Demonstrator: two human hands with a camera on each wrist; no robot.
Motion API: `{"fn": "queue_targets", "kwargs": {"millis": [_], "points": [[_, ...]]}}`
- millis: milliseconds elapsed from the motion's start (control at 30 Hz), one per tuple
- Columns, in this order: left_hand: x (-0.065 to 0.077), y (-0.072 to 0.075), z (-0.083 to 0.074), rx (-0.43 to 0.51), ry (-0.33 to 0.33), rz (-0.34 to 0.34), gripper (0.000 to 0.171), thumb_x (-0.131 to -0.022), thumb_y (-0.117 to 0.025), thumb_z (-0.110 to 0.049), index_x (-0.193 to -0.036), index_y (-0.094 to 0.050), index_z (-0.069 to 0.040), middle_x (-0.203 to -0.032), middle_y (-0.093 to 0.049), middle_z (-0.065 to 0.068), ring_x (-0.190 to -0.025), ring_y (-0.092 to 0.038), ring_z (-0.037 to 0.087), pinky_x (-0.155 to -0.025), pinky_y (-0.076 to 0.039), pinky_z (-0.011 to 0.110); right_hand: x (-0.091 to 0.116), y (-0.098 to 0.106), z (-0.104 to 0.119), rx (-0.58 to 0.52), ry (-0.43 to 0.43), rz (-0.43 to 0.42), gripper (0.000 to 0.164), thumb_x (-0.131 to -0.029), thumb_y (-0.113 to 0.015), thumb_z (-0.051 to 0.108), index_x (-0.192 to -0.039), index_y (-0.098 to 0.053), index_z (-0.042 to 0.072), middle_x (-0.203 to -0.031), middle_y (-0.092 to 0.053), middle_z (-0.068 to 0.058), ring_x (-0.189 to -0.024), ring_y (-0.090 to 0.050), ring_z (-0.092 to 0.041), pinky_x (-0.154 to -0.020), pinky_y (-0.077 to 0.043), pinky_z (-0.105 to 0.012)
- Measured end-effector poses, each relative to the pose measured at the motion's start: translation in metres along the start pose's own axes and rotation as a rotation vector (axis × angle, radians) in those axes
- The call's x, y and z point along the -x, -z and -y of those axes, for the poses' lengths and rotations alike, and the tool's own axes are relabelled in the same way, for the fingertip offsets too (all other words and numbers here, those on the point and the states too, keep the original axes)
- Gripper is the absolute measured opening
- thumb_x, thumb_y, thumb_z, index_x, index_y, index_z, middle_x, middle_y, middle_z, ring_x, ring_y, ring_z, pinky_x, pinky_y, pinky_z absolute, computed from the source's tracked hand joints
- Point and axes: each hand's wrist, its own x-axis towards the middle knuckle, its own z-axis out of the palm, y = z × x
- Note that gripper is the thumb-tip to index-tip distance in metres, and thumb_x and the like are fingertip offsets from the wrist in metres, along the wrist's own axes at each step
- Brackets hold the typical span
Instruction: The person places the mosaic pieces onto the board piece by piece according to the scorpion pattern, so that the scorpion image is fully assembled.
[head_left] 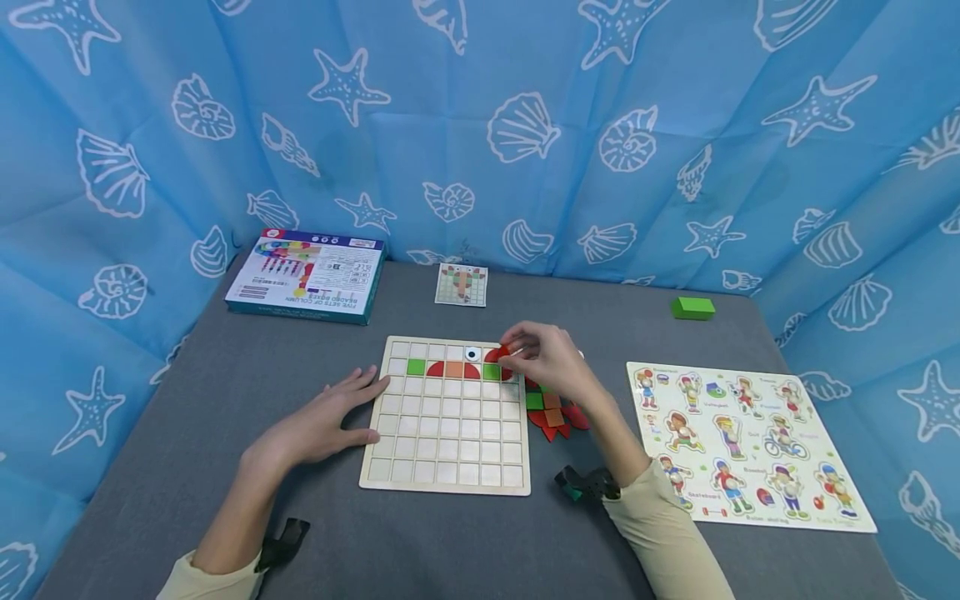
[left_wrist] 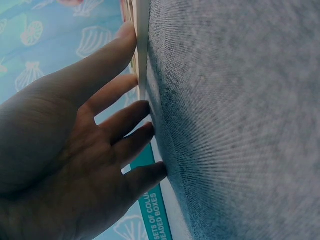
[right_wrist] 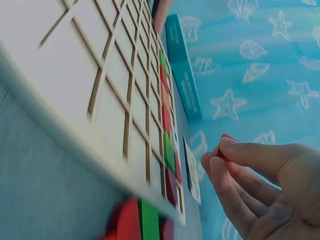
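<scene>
The gridded board (head_left: pixel 450 429) looked to me like pale bare wood, smooth and matt, while the red piece (right_wrist: pixel 221 154) and the green square tile (head_left: pixel 416 367) had an even, painted-looking finish. The grey tablecloth (left_wrist: pixel 245 120) was dull and finely ribbed up close, the blue curtain (head_left: pixel 480 83) a creased, thin-looking fabric with a soft sheen, and the beige sleeve (head_left: pixel 667 533) softly wrinkled, matt cloth. The beaded-column box (head_left: pixel 303 275) looked like printed cardboard with a slight gloss, the pattern card (head_left: pixel 461 286) like printed paper, and the sports puzzle board (head_left: pixel 705 471) had a smooth, faintly shiny printed face.
</scene>
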Motion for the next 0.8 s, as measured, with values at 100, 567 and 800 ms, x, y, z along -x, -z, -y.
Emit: {"fn": "queue_targets", "kwargs": {"millis": [100,567,800], "points": [[0.0,0.0,0.0,-0.002,-0.002,-0.004,0.087,-0.099,-0.08,-0.034,-0.171,-0.034,-0.016,-0.18,-0.023,0.022,-0.169,-0.015,0.049,-0.13,-0.015,0.08,-0.01,-0.012,0.006,-0.035,0.023,0.034,0.02,-0.103,-0.074,0.009,-0.121,-0.075,0.003,-0.114,-0.08,-0.018,-0.098,-0.083,-0.032,-0.08,-0.068,-0.04],[0.0,0.0,0.001,-0.01,-0.021,-0.011,0.086,-0.099,-0.08,-0.033,-0.171,-0.035,-0.014,-0.179,-0.024,0.024,-0.168,-0.016,0.051,-0.128,-0.016,0.082,-0.053,-0.059,0.03,0.016,0.125,0.102,0.017,-0.104,-0.072,0.013,-0.118,-0.078,0.006,-0.102,-0.081,-0.011,-0.094,-0.079,-0.022,-0.08,-0.062,-0.031],[0.0,0.001,0.002,-0.008,-0.024,-0.003,0.087,-0.1,-0.08,-0.035,-0.171,-0.034,-0.014,-0.18,-0.023,0.024,-0.168,-0.016,0.051,-0.127,-0.017,0.082,-0.072,-0.081,0.036,0.08,0.11,0.087,0.014,-0.104,-0.072,0.012,-0.114,-0.079,0.006,-0.1,-0.083,-0.012,-0.089,-0.08,-0.021,-0.081,-0.065,-0.032]]}}
